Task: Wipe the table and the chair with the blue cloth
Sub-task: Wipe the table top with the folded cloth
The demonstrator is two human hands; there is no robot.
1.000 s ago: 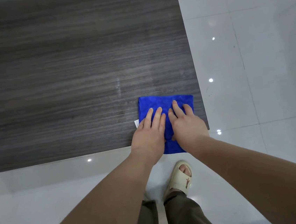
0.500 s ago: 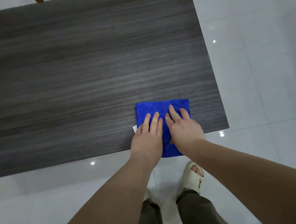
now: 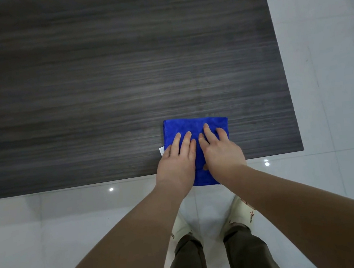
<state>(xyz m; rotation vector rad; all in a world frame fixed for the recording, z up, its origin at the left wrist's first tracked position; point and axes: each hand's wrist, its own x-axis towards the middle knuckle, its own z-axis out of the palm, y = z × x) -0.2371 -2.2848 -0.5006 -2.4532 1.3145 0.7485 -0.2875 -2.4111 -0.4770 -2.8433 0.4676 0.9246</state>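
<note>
A folded blue cloth (image 3: 195, 125) lies on the dark wood-grain table (image 3: 100, 76), near its front edge and toward the right corner. Part of the cloth hangs past the edge toward me. My left hand (image 3: 177, 162) presses flat on the cloth's left half with straight fingers. Beside it, my right hand (image 3: 220, 151) presses flat on the right half, fingers also straight. A small white tag sticks out at the cloth's left side. No chair is in view.
The table's right edge runs along a pale glossy tiled floor (image 3: 329, 74). The same floor lies in front of the table, where my legs and two light slippers (image 3: 245, 211) stand directly below the cloth.
Both hands and the cloth have slid left along the front edge, away from the table's right corner. The gap between cloth and right edge has widened.
</note>
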